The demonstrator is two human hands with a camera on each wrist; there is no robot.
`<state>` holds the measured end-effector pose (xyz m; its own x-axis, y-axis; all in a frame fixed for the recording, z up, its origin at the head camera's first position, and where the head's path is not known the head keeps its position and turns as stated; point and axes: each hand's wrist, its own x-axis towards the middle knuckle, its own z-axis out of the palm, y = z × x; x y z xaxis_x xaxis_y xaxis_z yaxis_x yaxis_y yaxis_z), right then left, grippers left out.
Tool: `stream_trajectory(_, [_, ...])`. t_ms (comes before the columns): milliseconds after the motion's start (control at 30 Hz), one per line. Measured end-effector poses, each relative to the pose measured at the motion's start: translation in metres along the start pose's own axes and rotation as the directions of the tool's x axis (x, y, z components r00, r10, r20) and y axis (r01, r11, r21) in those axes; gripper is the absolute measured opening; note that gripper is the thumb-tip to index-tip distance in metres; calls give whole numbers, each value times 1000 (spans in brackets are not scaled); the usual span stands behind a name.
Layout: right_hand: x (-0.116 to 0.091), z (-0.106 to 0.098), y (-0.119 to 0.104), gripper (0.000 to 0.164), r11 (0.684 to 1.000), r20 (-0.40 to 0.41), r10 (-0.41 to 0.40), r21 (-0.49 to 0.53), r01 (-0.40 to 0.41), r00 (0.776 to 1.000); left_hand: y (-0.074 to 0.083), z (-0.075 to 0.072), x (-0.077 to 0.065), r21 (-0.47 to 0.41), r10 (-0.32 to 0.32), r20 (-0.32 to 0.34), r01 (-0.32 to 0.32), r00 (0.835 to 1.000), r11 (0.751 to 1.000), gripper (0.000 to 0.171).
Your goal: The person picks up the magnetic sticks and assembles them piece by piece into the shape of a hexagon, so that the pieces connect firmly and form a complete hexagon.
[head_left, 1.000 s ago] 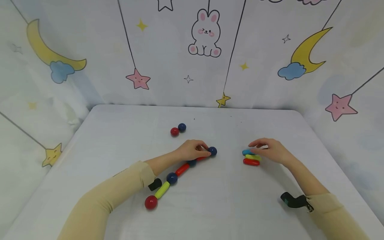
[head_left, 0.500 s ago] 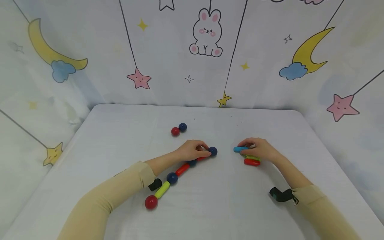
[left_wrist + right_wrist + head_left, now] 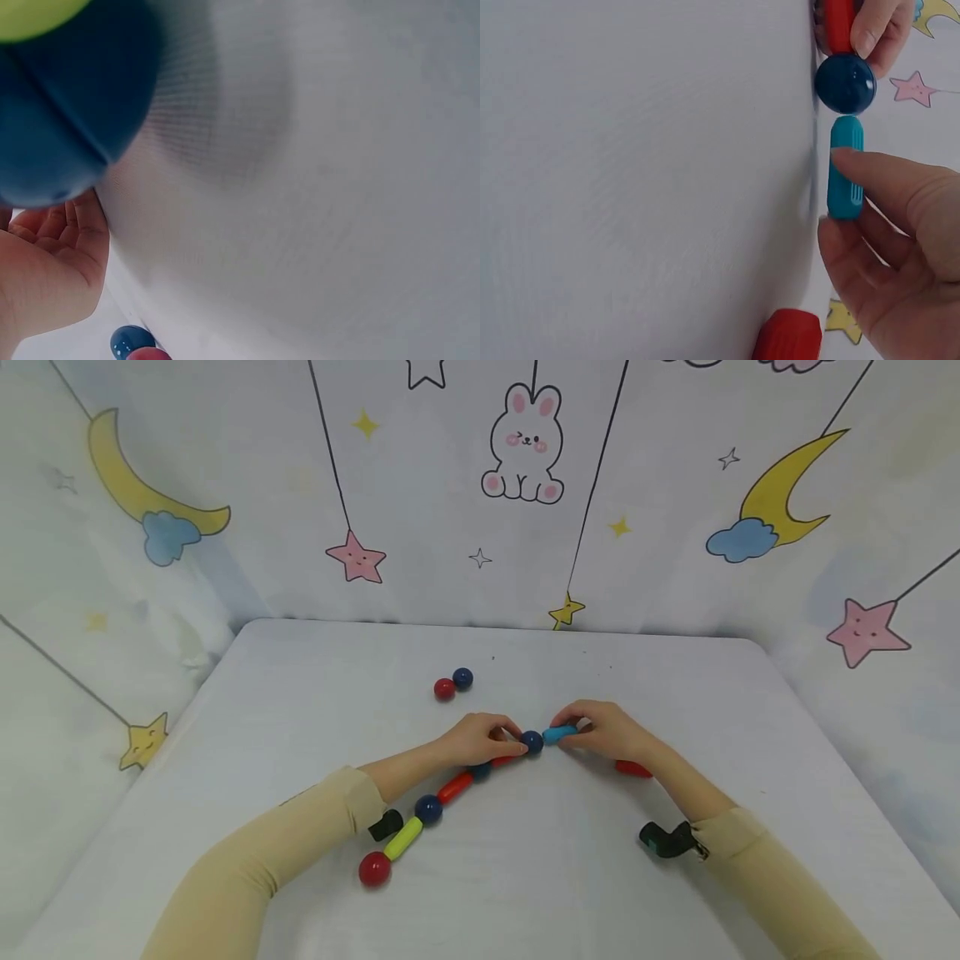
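A chain of balls and rods lies across the table: a red ball (image 3: 375, 869), a yellow-green rod (image 3: 403, 839), a dark blue ball (image 3: 428, 810), a red rod (image 3: 455, 788), another dark blue ball, then a second red rod (image 3: 841, 26) and end ball (image 3: 845, 83). My left hand (image 3: 480, 739) pinches that second red rod beside the end ball. Between thumb and fingers, my right hand (image 3: 606, 729) holds a light blue rod (image 3: 846, 169). Its tip points at the end ball, very close; whether they touch I cannot tell.
A loose red rod (image 3: 633, 768) lies under my right wrist, partly covered. Farther back, a red ball (image 3: 444, 689) and a dark blue ball (image 3: 462, 678) sit side by side. A patterned cloth (image 3: 420, 485) hangs behind the table.
My right hand has picked the light blue rod off the small group of rods and carried it left to the chain's end ball. My left hand has stayed nearly still.
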<state>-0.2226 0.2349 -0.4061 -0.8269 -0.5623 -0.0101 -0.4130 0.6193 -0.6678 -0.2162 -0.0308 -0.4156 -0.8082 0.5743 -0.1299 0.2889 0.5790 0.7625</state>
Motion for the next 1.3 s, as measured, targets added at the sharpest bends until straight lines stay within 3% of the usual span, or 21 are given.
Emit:
stream_trajectory(200, [6, 2, -5, 26, 999, 22, -44, 6, 44, 999, -3, -1, -1, -3, -1, -4, 1, 1000, 1000, 34])
stream_trajectory(667, [17, 12, -13, 27, 989, 36, -126, 88, 123, 991, 0, -14, -4, 113, 17, 11, -18, 1000, 993, 35])
stream_trajectory(1033, [29, 26, -20, 25, 970, 58, -180, 176, 168, 982, -3, -14, -5, 89, 1, 8, -2, 1000, 996, 25])
stream_trajectory(1300, [36, 32, -24, 26, 972, 95, -133, 207, 112, 987, -6, -12, -8, 65, -8, -32, 10, 999, 998, 23])
